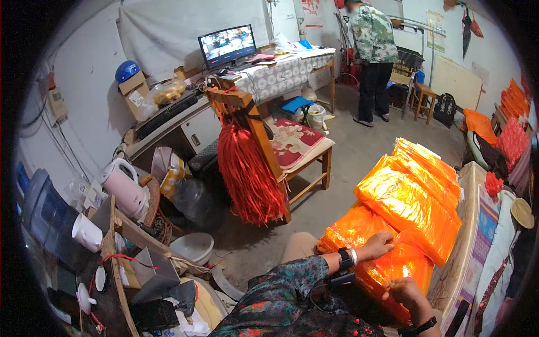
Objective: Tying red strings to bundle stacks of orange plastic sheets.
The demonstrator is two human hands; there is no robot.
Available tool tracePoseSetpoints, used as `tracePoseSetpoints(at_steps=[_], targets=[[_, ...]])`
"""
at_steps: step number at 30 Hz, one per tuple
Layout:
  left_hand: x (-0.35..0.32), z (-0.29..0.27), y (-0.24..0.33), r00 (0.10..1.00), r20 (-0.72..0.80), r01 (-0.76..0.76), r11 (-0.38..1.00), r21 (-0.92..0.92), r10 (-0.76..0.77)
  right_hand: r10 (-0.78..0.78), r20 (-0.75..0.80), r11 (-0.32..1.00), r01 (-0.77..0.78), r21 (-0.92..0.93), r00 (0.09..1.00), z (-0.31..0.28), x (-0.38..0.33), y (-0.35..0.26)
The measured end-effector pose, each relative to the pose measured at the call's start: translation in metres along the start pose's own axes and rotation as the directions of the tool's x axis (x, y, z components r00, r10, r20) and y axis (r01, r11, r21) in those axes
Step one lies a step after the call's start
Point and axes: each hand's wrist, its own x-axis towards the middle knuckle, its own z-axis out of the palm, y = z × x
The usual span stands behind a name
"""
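Stacks of shiny orange plastic sheets or bags (412, 188) lie piled at my lap, beside the bed edge. My left hand (377, 245), with a dark watch and a light bracelet at its wrist, is closed over the lower stack (349, 231). Its fingers are curled together, and what they pinch is too small to make out. Nearer to me, my right hand (409, 293), with a black wristband, has its thumb and fingers pinched close to the orange plastic. A faint thin line seems to run between the hands.
A wooden chair (300, 143) with hanging red strips (247, 174) stands ahead. At left are a pink kettle (123, 188), a white mug (87, 232) and a white basin (192, 247). A mattress (457, 247) lies at right. A person in camouflage (375, 39) stands far back.
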Motion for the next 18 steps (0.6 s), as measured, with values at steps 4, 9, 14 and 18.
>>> tracePoseSetpoints(at_steps=[4,9,14,18], targets=[[0.003,-0.004,0.021,0.990,0.000,0.140,0.990,0.029,-0.140,-0.005,-0.087,1.000,0.008,0.028,0.996,-0.009,0.036,-0.006],[0.014,0.009,0.025,0.968,0.067,0.234,0.965,0.114,-0.243,0.003,-0.079,0.983,0.011,0.181,0.997,-0.031,0.097,-0.009],[0.008,0.017,-0.002,0.987,0.037,-0.158,0.973,0.167,0.154,-0.240,0.039,0.956,0.229,0.186,0.970,-0.019,0.084,0.033],[-0.002,0.015,-0.006,0.996,0.037,-0.091,0.989,0.120,0.087,-0.331,0.137,0.942,0.335,-0.007,0.934,-0.014,0.017,0.076]])
